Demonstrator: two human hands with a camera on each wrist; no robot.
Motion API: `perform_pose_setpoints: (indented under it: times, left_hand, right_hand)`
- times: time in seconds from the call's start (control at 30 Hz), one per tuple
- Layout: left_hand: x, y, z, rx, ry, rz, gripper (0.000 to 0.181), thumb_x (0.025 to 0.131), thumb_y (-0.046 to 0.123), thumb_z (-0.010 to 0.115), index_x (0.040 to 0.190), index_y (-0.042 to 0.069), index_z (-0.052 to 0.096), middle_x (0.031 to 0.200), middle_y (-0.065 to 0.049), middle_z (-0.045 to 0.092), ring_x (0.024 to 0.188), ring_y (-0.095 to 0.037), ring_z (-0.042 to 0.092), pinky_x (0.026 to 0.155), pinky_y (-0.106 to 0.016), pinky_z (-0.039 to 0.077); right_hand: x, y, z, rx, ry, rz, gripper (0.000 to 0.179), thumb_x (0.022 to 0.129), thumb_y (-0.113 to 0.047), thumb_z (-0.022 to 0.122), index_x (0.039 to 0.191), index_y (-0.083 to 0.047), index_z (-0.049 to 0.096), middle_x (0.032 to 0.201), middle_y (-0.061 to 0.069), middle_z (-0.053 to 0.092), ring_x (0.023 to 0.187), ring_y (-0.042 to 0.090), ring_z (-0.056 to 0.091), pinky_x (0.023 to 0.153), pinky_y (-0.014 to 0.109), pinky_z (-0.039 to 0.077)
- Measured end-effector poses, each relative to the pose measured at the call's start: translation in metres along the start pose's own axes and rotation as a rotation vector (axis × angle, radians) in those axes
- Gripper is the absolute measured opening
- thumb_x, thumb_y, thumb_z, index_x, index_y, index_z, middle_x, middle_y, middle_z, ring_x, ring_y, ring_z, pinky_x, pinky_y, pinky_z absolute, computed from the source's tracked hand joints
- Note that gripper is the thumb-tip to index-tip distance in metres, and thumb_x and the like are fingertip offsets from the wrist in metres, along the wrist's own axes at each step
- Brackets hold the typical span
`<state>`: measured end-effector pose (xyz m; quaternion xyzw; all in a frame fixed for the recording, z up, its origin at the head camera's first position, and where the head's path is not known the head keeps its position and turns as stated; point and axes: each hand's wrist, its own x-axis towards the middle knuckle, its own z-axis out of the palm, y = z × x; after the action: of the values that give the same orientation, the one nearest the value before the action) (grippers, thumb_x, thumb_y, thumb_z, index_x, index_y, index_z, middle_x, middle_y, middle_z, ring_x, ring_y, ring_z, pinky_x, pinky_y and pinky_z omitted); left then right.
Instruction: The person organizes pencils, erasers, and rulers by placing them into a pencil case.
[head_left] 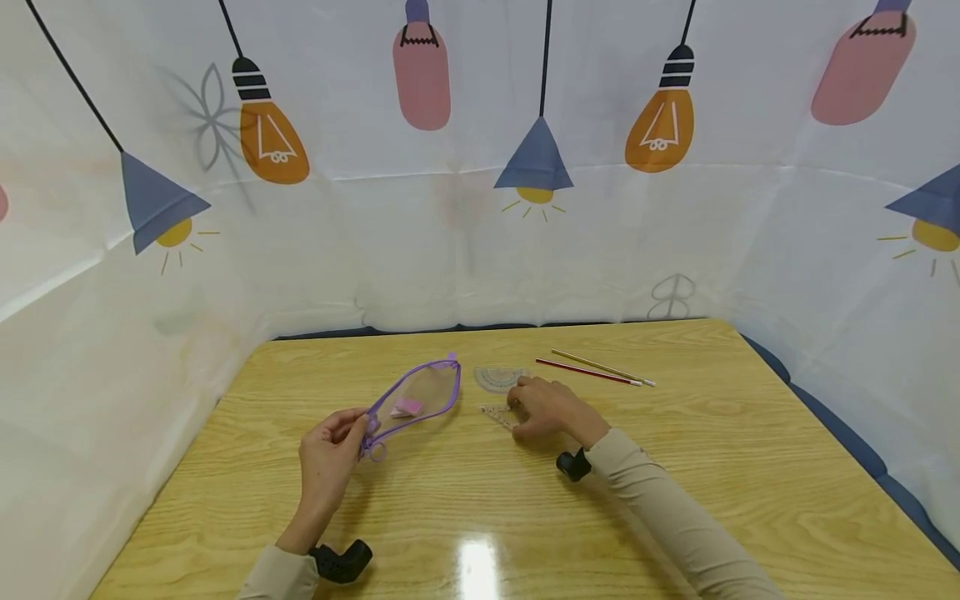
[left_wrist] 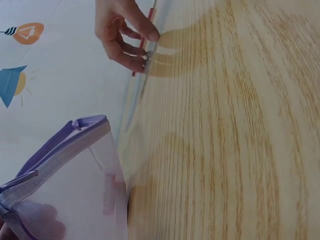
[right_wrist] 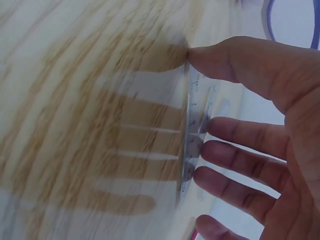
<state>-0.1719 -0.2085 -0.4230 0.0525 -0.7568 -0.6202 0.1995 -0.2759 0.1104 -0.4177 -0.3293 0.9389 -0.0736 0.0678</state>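
My left hand (head_left: 330,454) grips one end of a purple zip pencil pouch (head_left: 453,392) with see-through mesh sides, its mouth spread apart. Through the mesh a pink and white block (head_left: 407,407), like an eraser, shows inside. In the left wrist view the pouch (left_wrist: 75,185) stands above the wood surface. My right hand (head_left: 551,408) pinches a small clear set square (head_left: 495,412) at the table. The right wrist view has the thumb at one edge of the set square (right_wrist: 192,135) and the fingertips along its other side. A clear protractor (head_left: 498,380) lies just beyond this hand.
Two pencils, one red (head_left: 585,371) and one gold (head_left: 600,365), lie at the back right of the wooden table (head_left: 450,508). A white curtain (head_left: 465,242) with printed lamps hangs behind the table and at its sides. Each wrist wears a black camera mount (head_left: 341,562).
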Motion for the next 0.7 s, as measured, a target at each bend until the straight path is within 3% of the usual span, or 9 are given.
perform_pose_setpoints:
  times: [0.27,0.7]
  left_hand:
    - [0.0003,-0.0008,0.0002,0.011,0.006,-0.007,0.016,0.093,0.012,0.067,0.101,-0.002,0.072,0.083,-0.015,0.071,0.056,-0.010,0.060,0.046,-0.022,0.048]
    - [0.0005,-0.0014,-0.0004,0.030,0.014,0.005,0.016,0.093,0.011,0.067,0.101,-0.001,0.073,0.084,-0.016,0.071,0.059,-0.010,0.063,0.046,-0.021,0.048]
  right_hand:
    - [0.0013,0.0041,0.0018,0.047,-0.004,0.006,0.037,0.082,-0.032,0.073,0.112,-0.011,0.065,0.105,0.000,0.054,0.090,0.016,0.051,0.074,0.040,0.045]
    - [0.0058,0.0095,0.0031,0.102,0.006,0.002,0.038,0.078,-0.036,0.077,0.102,-0.011,0.061,0.098,-0.001,0.051,0.084,0.015,0.048,0.071,0.036,0.046]
